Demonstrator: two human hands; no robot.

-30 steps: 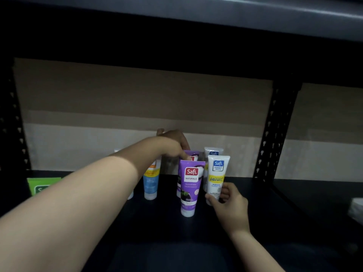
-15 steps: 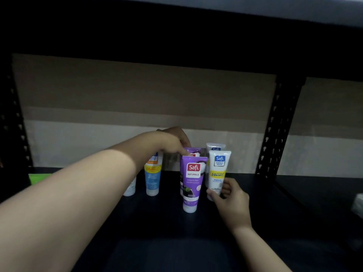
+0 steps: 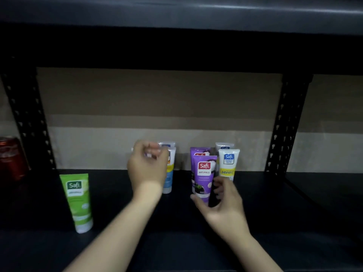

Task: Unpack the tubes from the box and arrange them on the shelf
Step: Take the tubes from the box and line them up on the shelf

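On the dark shelf (image 3: 294,203) the right hand (image 3: 222,201) curls thumb and fingers round the base of the near purple tube (image 3: 203,176), upright beside the white tube (image 3: 228,163); the left hand (image 3: 147,167) hovers blurred before the blue tube (image 3: 169,173), fingers loosely curled, grip uncertain; a green tube (image 3: 78,201) stands well left.

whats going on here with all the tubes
A person is lining up tubes on a dark shelf. The right hand curls around the base of the front purple tube, with a white tube just beside it. The left hand is blurred in front of the blue tube; whether it has a grip on anything is unclear. A green tube stands apart at the left. All the tubes stand cap down.
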